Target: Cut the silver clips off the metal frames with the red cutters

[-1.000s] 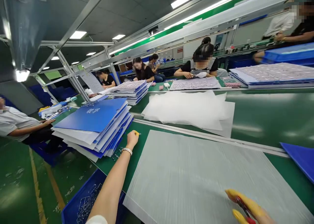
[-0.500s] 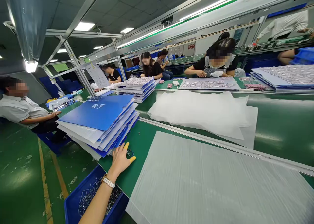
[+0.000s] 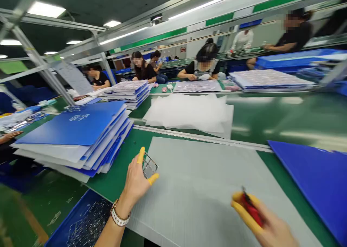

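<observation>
My left hand [image 3: 137, 180], with yellow finger cots and a bracelet at the wrist, pinches a small thin metal frame part [image 3: 149, 165] between forefinger and thumb, just above the left edge of a large grey sheet [image 3: 206, 182] on the green bench. My right hand [image 3: 260, 221], also in yellow finger cots, is closed round a small red-handled tool [image 3: 251, 207] over the sheet's near right part. A stack of blue and white boards [image 3: 78, 135] lies left of my left hand.
A blue bin [image 3: 81, 221] of metal scrap sits below the bench edge. A blue board [image 3: 314, 174] lies at right, white foam sheets [image 3: 189, 111] on the belt beyond a metal rail. Several people sit at work across the line, with more board stacks [image 3: 130, 91].
My left hand has lifted the metal part from beside the board stack and moved right to the sheet's edge. My right hand with the red tool has come back into view.
</observation>
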Tool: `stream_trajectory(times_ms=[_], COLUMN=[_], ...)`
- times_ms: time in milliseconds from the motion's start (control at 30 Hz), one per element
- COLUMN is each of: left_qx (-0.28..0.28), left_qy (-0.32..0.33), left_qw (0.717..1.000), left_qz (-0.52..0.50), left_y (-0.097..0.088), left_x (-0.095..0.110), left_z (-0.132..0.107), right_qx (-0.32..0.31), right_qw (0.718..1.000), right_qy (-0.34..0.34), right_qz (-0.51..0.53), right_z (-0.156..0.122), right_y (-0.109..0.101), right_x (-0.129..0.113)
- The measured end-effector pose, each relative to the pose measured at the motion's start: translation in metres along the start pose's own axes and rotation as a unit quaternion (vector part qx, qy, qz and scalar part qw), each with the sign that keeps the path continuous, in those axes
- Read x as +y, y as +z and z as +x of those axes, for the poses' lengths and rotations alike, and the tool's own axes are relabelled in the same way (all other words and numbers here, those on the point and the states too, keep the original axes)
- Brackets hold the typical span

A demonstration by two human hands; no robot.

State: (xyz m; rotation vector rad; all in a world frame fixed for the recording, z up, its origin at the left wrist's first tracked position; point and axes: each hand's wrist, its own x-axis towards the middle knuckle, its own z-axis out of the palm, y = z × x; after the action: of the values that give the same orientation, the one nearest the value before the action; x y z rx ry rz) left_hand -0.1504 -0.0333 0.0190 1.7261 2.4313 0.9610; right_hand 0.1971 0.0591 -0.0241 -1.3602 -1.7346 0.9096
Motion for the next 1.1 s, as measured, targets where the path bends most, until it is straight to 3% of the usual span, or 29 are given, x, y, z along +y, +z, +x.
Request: stream_trajectory(times_ms=[67, 133, 267, 433, 567, 733, 900, 1000, 1100], left_qx=[-0.036, -0.067, -0.118, -0.153, -0.133, -0.104, -0.157, -0.174, -0.183], left_qy=[0.05, 0.088, 0.15, 0.185, 0.081, -0.106, -0.119, -0.13, -0.183], left_qw=[0.995, 0.984, 0.968, 0.955, 0.944, 0.844, 0.786, 0.739, 0.656], left_qz=[-0.076, -0.138, -0.162, -0.173, -0.291, -0.516, -0.587, -0.637, -0.709], left_y=[0.021, 0.041, 0.066, 0.067, 0.063, 0.079, 0.094, 0.095, 0.09], left_x=[0.036, 0.066, 0.101, 0.105, 0.09, 0.072, 0.087, 0.1, 0.102], left_z=[-0.006, -0.014, -0.03, -0.033, -0.027, -0.04, -0.061, -0.06, -0.05], right_qx=[-0.071, -0.092, -0.115, -0.129, -0.109, -0.049, -0.014, -0.01, -0.034], right_qw=[0.995, 0.99, 0.983, 0.959, 0.932, 0.873, 0.822, 0.813, 0.836], right_qy=[0.03, 0.046, 0.068, 0.099, 0.163, 0.228, 0.239, 0.23, 0.22], right_qz=[0.063, 0.092, 0.124, 0.23, 0.304, 0.429, 0.516, 0.535, 0.501], right_z=[0.001, 0.003, 0.005, 0.001, 0.002, 0.005, 0.003, 0.0, -0.001], right_y=[0.013, 0.027, 0.042, 0.038, 0.034, 0.041, 0.058, 0.062, 0.052], right_x=[-0.027, -0.049, -0.061, -0.047, -0.044, -0.044, -0.045, -0.047, -0.048])
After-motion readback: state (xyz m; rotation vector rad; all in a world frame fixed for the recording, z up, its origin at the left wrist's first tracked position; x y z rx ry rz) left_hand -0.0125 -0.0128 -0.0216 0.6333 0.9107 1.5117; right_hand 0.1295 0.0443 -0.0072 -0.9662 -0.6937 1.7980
